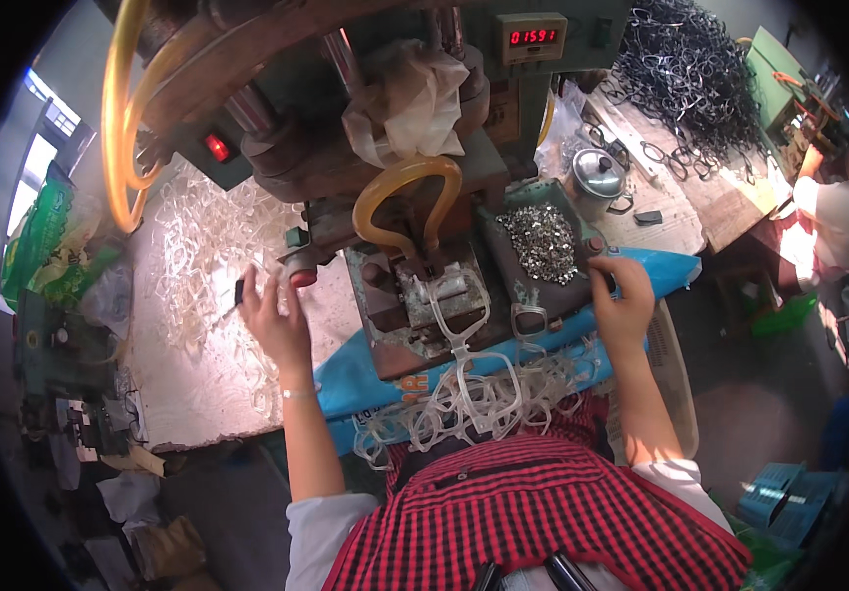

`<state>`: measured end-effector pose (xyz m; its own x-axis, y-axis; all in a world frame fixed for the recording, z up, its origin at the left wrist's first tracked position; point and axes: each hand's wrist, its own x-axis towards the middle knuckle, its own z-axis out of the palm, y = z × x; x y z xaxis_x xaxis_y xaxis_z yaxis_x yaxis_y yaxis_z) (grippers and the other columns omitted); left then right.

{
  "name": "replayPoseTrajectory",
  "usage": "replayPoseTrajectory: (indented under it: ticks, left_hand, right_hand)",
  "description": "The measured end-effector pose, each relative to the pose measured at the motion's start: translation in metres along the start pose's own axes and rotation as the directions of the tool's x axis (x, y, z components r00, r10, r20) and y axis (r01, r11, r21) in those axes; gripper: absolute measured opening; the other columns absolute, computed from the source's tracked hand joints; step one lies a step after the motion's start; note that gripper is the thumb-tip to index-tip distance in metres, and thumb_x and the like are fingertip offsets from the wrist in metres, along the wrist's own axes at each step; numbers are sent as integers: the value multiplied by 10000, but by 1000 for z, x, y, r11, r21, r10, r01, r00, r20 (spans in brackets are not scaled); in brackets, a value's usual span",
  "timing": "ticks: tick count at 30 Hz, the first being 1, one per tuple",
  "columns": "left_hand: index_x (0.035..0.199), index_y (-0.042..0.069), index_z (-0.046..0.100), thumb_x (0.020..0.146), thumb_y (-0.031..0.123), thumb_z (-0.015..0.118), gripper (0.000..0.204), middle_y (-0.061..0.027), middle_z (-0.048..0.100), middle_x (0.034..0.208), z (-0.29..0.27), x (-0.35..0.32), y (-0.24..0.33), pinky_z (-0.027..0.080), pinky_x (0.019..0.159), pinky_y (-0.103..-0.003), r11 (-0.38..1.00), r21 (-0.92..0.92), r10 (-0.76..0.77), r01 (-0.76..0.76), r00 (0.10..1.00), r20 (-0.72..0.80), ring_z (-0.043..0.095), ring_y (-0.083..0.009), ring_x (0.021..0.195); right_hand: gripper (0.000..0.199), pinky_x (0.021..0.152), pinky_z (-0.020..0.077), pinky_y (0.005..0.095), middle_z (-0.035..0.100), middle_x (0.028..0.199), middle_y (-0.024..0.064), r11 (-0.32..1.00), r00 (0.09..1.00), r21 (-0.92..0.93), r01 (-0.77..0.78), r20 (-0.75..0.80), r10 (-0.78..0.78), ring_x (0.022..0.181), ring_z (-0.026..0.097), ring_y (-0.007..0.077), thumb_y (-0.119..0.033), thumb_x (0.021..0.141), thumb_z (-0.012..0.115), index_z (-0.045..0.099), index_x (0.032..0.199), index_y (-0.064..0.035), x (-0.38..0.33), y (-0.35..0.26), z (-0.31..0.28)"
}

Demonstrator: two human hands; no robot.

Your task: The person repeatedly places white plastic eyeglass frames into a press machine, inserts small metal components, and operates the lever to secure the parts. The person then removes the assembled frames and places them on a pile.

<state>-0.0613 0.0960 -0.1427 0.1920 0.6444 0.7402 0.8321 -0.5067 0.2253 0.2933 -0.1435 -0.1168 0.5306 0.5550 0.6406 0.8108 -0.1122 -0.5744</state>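
A clear plastic eyeglass frame (460, 347) sticks out toward me from the metal fixture (444, 294) of a press. More clear frames (533, 379) are heaped at the near edge, against my checked apron. To the left, my left hand (277, 320) is open, fingers apart, beside a red push button (301, 277). A small black-ended object (239, 292) lies by its fingertips; whether they touch it is unclear. My right hand (626, 295) is open with bent fingers, close to a dark reddish button (594, 243). Contact there cannot be made out.
A metal tray (515, 284) of small shiny parts (541, 241) stands right of the fixture. Clear frames (198, 256) cover the left table. A lidded pot (599, 173) and a dark pile (685, 74) lie behind right. Another person (833, 212) sits far right.
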Motion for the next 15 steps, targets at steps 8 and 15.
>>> replayPoseTrajectory:
  ticks: [8,15]
  left_hand:
    - [1128,20,682,1052,262,480,324,30,542,745,-41,-8,22,372,571,-185,367,-718,-410,591,796,445,476,-33,630]
    - [1070,42,634,1026,262,531,246,-26,629,785,-30,-35,50,390,502,-193,103,-697,-500,710,643,581,541,-85,559]
  right_hand:
    - [143,777,492,309,671,876,81,860,952,493,-132,304,-27,837,647,196,-4,780,702,700,922,-18,30,-69,-3]
    - [410,810,485,287,643,859,56,618,877,688,-381,481,6,860,628,131,-25,761,706,549,1139,0,51,-114,65]
